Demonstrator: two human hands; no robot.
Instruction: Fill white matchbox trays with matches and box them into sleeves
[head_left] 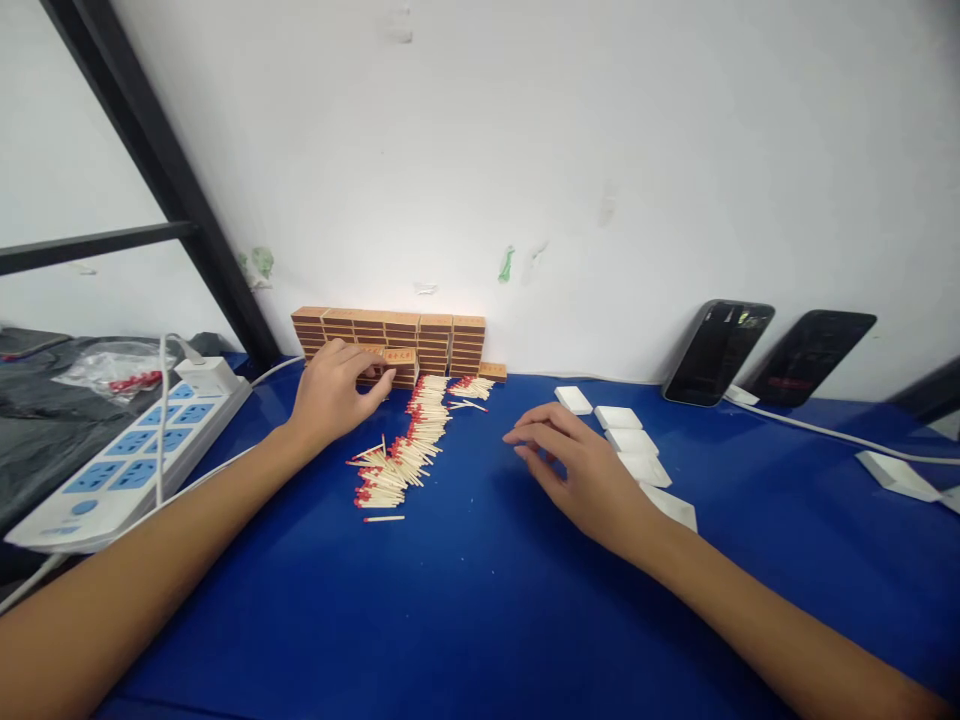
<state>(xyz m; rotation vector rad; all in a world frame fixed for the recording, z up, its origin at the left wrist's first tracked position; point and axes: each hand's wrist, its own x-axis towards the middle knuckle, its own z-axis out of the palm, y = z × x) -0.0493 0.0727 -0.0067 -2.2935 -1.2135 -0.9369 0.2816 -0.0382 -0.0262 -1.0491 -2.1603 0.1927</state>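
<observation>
The white wall (525, 150), matt and scuffed, backs everything; the blue table (450, 620), smooth and cloth-like, runs right up to it, so tall or thin things can lean there; a black metal frame (150, 150) slants across the left corner. A long white power strip (127, 450) with blue sockets lies at the left edge, close to its cables; two dark glossy phones (716, 350) are propped against the wall at the right, likely because they cannot stand alone. A stack of orange matchboxes (427, 335) sits in brick-like rows tight to the wall, which seems to steady it; a row of small white card trays (630, 440) runs diagonally beside the right hand (577, 470), within easy reach. Thin pale wooden matches (405, 450) with red heads lie in a loose band between the two hands. The left hand (334, 395) is clamped on one matchbox (400, 357) at the stack's foot, thumb against its near side, fingers over the top; the right hand is empty, fingers loosely apart, low over the table.
</observation>
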